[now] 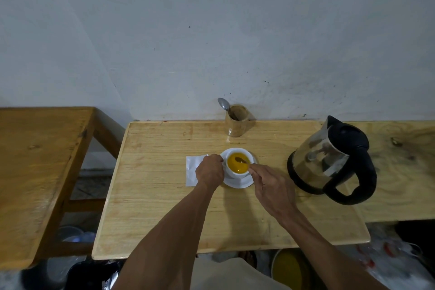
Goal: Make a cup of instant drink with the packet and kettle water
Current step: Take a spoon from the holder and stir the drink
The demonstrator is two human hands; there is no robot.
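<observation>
The left hand (210,171) clenched the cup (237,162) at its side to steady it while the right hand's (270,186) grip pinched the spoon (240,160), stirring the orange drink.

A wooden holder (236,122) stands at the back edge of the light wooden table (164,207), against the grey wall (211,30), with a metal spoon (224,104) leaning out of it. A darker wooden table (40,160) stands to the left, apart. A yellow tub (290,266) sits on the floor below.
</observation>
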